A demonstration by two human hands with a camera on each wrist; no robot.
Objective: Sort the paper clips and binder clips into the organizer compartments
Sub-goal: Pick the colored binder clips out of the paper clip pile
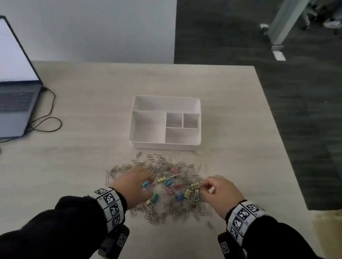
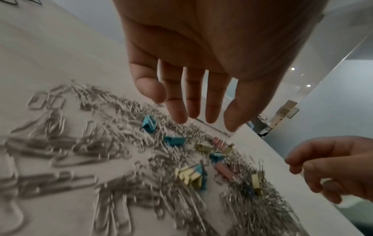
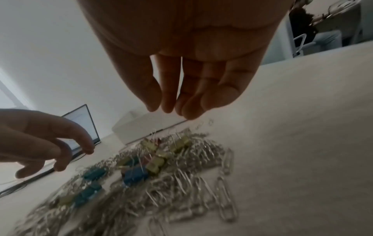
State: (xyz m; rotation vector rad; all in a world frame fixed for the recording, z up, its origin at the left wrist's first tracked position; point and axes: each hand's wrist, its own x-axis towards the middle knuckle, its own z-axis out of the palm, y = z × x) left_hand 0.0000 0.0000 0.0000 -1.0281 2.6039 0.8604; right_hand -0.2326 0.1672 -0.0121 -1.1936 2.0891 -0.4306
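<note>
A heap of silver paper clips (image 1: 157, 204) lies on the table in front of the white organizer (image 1: 164, 146). Coloured binder clips (image 1: 168, 182) in teal, yellow, pink and blue are mixed into its middle. My left hand (image 1: 147, 180) hovers over the heap's left part with relaxed, spread fingers; the left wrist view shows the left hand (image 2: 193, 118) holding nothing above a teal binder clip (image 2: 148, 123). My right hand (image 1: 204, 185) hangs over the heap's right edge. In the right wrist view the right hand (image 3: 171, 108) has its fingertips close together, with nothing visible between them, above yellow binder clips (image 3: 153, 164).
The organizer's compartments show nothing inside. An open laptop (image 1: 3, 99) stands at the table's left with a black cable (image 1: 47, 119) looping beside it. The table's right edge (image 1: 286, 153) drops to dark floor. Bare tabletop lies between the heap and the laptop.
</note>
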